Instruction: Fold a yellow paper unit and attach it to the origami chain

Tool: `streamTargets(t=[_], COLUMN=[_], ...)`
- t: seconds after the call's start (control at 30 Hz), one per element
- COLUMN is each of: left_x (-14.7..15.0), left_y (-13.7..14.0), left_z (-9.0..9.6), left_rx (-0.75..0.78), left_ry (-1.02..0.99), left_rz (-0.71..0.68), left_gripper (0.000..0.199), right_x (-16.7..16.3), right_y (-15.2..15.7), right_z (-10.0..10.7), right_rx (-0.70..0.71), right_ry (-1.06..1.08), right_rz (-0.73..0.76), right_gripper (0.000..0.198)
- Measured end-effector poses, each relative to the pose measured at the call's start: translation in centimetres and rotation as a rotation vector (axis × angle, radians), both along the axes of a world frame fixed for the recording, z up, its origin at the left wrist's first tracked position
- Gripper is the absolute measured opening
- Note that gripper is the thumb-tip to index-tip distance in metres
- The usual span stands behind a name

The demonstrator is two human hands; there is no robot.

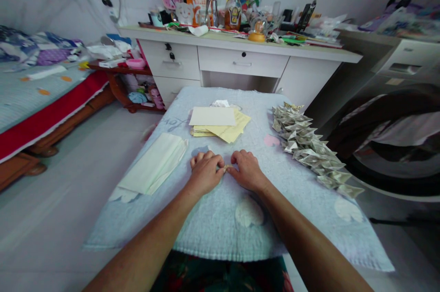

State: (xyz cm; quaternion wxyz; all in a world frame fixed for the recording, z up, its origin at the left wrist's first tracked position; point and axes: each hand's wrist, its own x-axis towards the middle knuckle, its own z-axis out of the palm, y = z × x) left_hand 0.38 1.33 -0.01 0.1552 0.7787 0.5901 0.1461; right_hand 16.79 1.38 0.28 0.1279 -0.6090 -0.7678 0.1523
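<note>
My left hand (206, 168) and my right hand (248, 169) meet over the middle of the cloth-covered table (213, 228). Between their thumbs and fingertips they pinch a small piece of folded paper (226, 169), pale yellowish and mostly hidden by the fingers. Just beyond the hands lies a stack of yellow paper sheets (229, 132), with a cream rectangular sheet (212, 116) on top. To the left rests a long folded bundle of pale paper (153, 163). Rows of pointed, folded grey-green paper pieces (309, 147) stretch along the right side.
Crumpled white tissue (220, 103) lies behind the stack. A white desk (240, 49) crowded with jars and packets stands beyond the table. On the right is a front-loading washing machine (405, 67); on the left, a bed (44, 95) and a low wooden shelf (120, 70).
</note>
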Motion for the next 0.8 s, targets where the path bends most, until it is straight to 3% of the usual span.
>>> streamTargets(t=[0.33, 0.67, 0.8], left_x=[-0.1, -0.2, -0.3], left_y=[0.1, 0.0, -0.1], left_z=[-0.1, -0.1, -0.2], left_rx=[-0.011, 0.007, 0.032], left_ry=[0.004, -0.014, -0.063], left_rz=[-0.009, -0.03, -0.048], left_gripper=[0.01, 0.01, 0.008], right_x=[1.0, 0.7, 1.8], right_y=[0.0, -0.1, 0.2], right_z=[0.1, 0.3, 0.0], right_rx=[-0.029, -0.019, -0.02], right_ry=[0.102, 0.081, 0.219], right_rz=[0.063, 0.069, 0.116], right_gripper=[0.016, 0.029, 0.023])
